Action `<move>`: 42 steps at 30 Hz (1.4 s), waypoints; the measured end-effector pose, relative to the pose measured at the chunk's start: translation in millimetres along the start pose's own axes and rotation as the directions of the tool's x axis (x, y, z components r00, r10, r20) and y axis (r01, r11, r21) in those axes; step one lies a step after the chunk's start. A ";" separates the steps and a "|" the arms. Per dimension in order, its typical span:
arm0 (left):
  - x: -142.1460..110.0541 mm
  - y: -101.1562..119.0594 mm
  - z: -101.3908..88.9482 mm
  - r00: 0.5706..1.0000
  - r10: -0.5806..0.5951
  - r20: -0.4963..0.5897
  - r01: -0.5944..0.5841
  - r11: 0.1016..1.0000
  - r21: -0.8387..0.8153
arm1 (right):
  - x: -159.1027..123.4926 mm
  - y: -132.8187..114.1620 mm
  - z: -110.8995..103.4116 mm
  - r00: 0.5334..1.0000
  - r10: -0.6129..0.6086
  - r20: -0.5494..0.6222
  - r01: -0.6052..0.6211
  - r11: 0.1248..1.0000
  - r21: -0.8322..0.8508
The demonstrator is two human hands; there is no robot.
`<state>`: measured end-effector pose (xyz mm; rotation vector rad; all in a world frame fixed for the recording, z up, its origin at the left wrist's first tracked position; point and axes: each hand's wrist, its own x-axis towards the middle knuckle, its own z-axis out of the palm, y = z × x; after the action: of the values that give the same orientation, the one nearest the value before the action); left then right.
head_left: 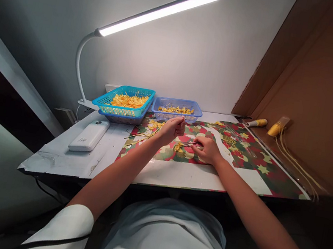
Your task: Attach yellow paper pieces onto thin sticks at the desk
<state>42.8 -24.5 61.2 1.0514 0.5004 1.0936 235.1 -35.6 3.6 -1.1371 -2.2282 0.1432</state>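
My left hand (173, 130) is raised over the patterned mat with its fingers pinched together; whatever they hold, if anything, is too small to make out. In my right hand (208, 151), low over the mat, is a pair of tweezers (187, 144) pointing left. At the tweezers' tips is a small yellow flower piece (178, 146); I cannot tell whether they grip it or only touch it. Left of my left hand lie yellow flowers on thin stems (154, 125). Behind it stands a purple-blue basket (178, 105) with yellow pieces inside.
A turquoise basket (101, 101) of yellow petals sits on a darker blue one at the back left. A white power bank (89, 135) lies at the left, below a lit desk lamp (160, 10). Thin yellow strands (296, 158) trail along the right side, beside a yellow-and-white tube (256, 123).
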 end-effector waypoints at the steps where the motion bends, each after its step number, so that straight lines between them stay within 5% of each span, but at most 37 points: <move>1: -0.7 -1.0 0.1 1.000 -0.013 0.004 0.013 1.000 -0.005 | -1.0 -0.8 -1.0 1.000 0.009 -0.001 -0.009 1.000 -0.002; 11: -9.4 -11.9 -3.7 0.999 -0.037 0.003 0.037 0.999 -0.039 | -2.5 -4.3 -2.8 0.996 0.079 0.032 -0.076 0.993 -0.086; 42: -9.7 -16.3 -1.4 0.999 -0.034 0.040 0.034 0.999 -0.017 | 2.3 -3.3 7.6 0.997 -0.013 0.082 0.022 0.993 -0.116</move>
<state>45.4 -33.8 44.8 1.0442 0.4745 1.0435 227.4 -34.6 -0.2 -1.1926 -2.3439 0.0534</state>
